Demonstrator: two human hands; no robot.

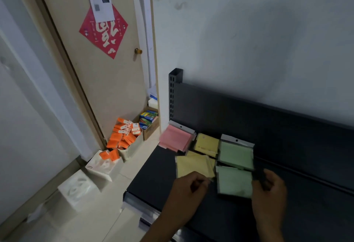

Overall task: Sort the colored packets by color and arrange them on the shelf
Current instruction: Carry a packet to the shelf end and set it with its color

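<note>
Dark shelf (153, 167) bare left of yellow packets (193, 166), hands (188, 190) at front

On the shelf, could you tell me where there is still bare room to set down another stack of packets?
The black shelf is bare right of the green packets, and left of the front yellow packets, below the pink packets. Those stacks crowd its back left.

The shelf (287, 213) is matte black. On it lie pink packets (175, 139), pale yellow packets (193, 165) and light green packets (234, 181). Down on the cream floor (76, 222), a heap of bright orange packs (124, 136) with white labels. The beige door (107, 81) carries a red diamond poster (104, 31) with white lettering.
</note>
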